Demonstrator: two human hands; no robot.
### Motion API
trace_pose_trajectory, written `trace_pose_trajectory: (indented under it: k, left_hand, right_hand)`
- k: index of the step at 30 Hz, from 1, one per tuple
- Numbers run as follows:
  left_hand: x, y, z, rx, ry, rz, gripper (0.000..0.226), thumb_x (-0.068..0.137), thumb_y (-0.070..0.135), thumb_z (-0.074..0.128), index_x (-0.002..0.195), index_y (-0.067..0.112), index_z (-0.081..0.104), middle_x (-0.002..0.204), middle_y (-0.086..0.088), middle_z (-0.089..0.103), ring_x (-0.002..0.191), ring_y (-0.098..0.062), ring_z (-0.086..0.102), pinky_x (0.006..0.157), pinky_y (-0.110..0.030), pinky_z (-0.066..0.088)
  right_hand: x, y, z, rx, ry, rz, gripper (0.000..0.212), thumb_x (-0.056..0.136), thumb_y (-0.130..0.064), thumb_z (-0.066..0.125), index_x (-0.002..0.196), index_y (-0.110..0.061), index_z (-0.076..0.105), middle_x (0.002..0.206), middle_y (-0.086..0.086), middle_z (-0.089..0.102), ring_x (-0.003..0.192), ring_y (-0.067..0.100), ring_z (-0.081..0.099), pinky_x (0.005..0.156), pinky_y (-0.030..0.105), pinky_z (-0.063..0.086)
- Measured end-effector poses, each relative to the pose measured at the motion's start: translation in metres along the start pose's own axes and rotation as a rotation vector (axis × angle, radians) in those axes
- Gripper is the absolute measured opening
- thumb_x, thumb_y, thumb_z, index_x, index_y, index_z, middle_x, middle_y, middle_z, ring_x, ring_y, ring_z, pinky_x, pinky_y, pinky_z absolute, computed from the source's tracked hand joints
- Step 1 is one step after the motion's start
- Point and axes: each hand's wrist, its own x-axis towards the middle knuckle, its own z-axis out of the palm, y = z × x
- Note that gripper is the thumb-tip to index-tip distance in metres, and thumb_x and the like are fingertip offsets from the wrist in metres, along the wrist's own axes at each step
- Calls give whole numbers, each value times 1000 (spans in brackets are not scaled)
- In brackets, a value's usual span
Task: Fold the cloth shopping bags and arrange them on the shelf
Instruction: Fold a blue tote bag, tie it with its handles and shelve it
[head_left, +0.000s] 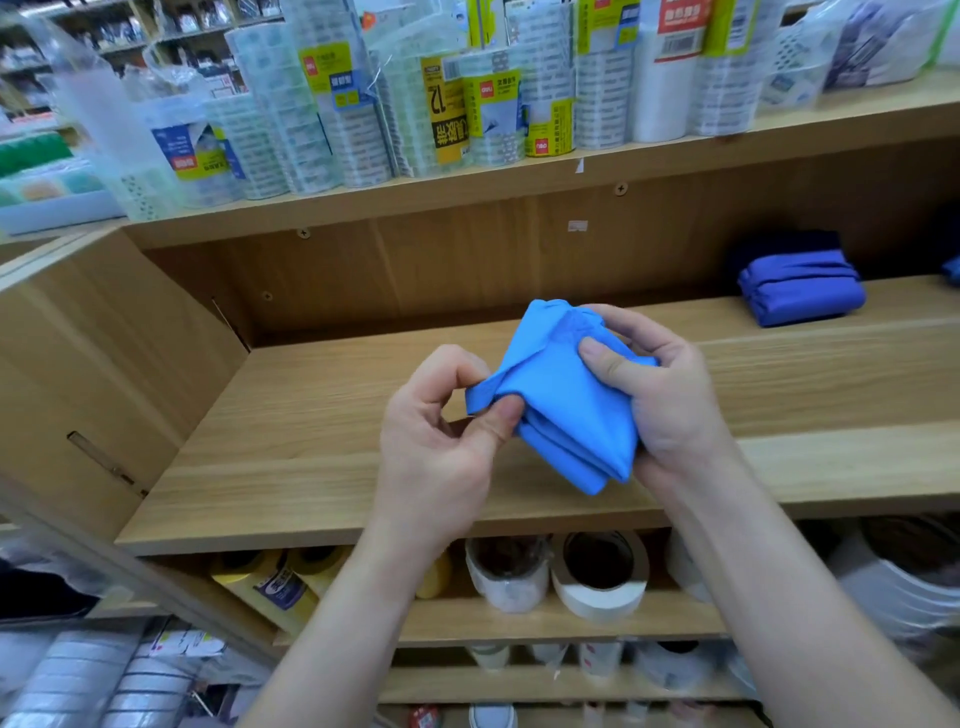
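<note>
Head view shows 2 hands, left hand (441, 441) and right hand (660, 395), pinching a nearly folded blue bag (556, 405) above the shelf (311, 441), where 1 folded bag (800, 291) already lies.

I hold the bag (561, 405) between my 2 hands, over the front middle of the shelf (311, 441). My left hand (441, 441) pinches its left corner and my right hand (660, 395) grips its right side. A second bag (800, 291) lies on the same shelf, far right, near the back wall, well apart from my hands. A side panel (104, 364) closes the shelf on the left. Tape packs (363, 104) stand in a row on the top shelf (467, 192) above. Tape rolls (597, 577) lie on the level below, under my wrists.
</note>
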Motion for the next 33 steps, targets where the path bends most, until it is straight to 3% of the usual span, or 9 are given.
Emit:
trace_pose_trajectory:
  k: [2, 6, 9, 14, 20, 23, 26, 30, 33]
  left_hand:
    - [-1, -3, 6, 8, 49, -17, 11, 85, 3, 65, 80, 6, 55, 78, -12, 55, 76, -33, 54, 59, -56, 52]
    - [3, -6, 13, 69, 142, 21, 9, 86, 4, 64, 83, 10, 58, 80, -7, 58, 76, -18, 58, 62, -43, 57]
    - [3, -9, 19, 71, 220, 18, 13, 89, 7, 66, 83, 17, 60, 80, -1, 61, 76, -13, 59, 63, -34, 56]
    - [-4, -14, 34, -159, 263, -174, 3, 92, 12, 65, 91, 14, 66, 83, 7, 68, 78, -4, 62, 71, -18, 50]
    - [-21, -11, 41, -218, 243, -322, 15, 83, 27, 69, 93, 15, 70, 98, -18, 63, 83, -11, 60, 74, -21, 49]
    - [-24, -6, 35, 100, 151, -188, 7, 85, 30, 71, 92, 31, 70, 93, 2, 55, 87, -9, 56, 78, -19, 45]
    - [-16, 0, 22, 158, 134, -208, 7, 82, 28, 67, 80, 34, 72, 91, 13, 51, 85, -4, 53, 78, -15, 42]
    - [1, 5, 16, -126, 169, -432, 32, 89, 16, 63, 59, 24, 72, 77, 9, 59, 67, 6, 52, 66, -12, 41]
    - [15, 7, 13, -202, 154, -466, 25, 92, 9, 57, 71, 16, 69, 65, 9, 59, 59, 2, 50, 53, -11, 39]
  right_hand:
    - [-4, 3, 5, 51, 89, 0, 25, 81, -4, 73, 102, -16, 68, 96, 10, 73, 87, 27, 70, 74, 40, 60]
    - [-13, 7, 15, 207, 70, 116, 67, 60, -18, 83, 120, -20, 51, 102, 4, 73, 88, 26, 73, 65, 40, 60]
    - [-13, 7, 21, 171, 115, 74, 60, 64, -8, 83, 113, -17, 48, 109, 6, 67, 89, 26, 73, 63, 35, 58]
    - [2, 8, 26, 127, 355, -90, 51, 70, 3, 81, 99, -25, 51, 110, 6, 62, 102, 33, 67, 77, 52, 60]
    - [5, 20, 35, -246, 438, -415, 52, 67, 0, 77, 93, -32, 45, 92, -11, 49, 78, 2, 52, 70, 21, 49]
    - [5, 22, 34, -419, 457, -540, 49, 69, -2, 75, 95, -29, 44, 90, -15, 46, 79, 3, 50, 72, 19, 45]
    - [3, 23, 35, -568, 371, -591, 47, 72, -4, 72, 100, -27, 41, 94, -6, 48, 83, 17, 51, 75, 30, 47]
    - [1, 22, 37, -773, 227, -693, 42, 77, -6, 69, 107, -23, 45, 102, 0, 48, 81, 3, 45, 70, 12, 39]
    - [-13, 31, 40, -960, 90, -743, 41, 82, -11, 63, 113, -25, 40, 106, 5, 47, 78, 17, 51, 59, 30, 44]
